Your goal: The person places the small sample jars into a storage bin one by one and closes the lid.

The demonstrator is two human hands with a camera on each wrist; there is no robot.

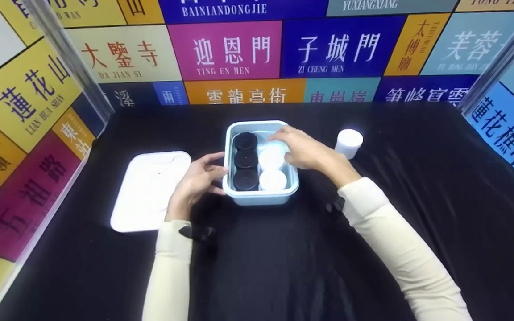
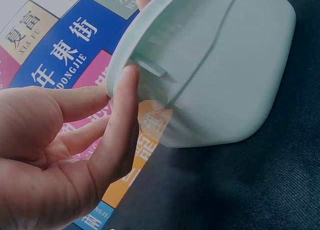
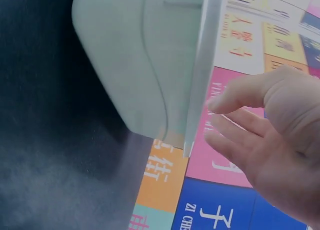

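A pale green plastic food container [image 1: 263, 199] stands at the middle of the table. Inside, black-lidded jars [image 1: 246, 159] line its left side and white-lidded jars [image 1: 272, 179] its right. My left hand [image 1: 196, 178] holds the container's left rim. In the left wrist view its thumb and fingers [image 2: 127, 98] meet at that rim. Over the container's back right part is my right hand [image 1: 304, 149], its fingers loosely bent above the white lids. From the right wrist view, its fingertips [image 3: 215, 108] show just above the rim with nothing seen between them.
A white lid [image 1: 143, 191] lies flat on the black cloth [image 1: 257, 267] to the left. One white jar [image 1: 350, 141] stands right of the container, beyond my right forearm. Colourful panels with lettering [image 1: 225, 49] wall the table's back and sides.
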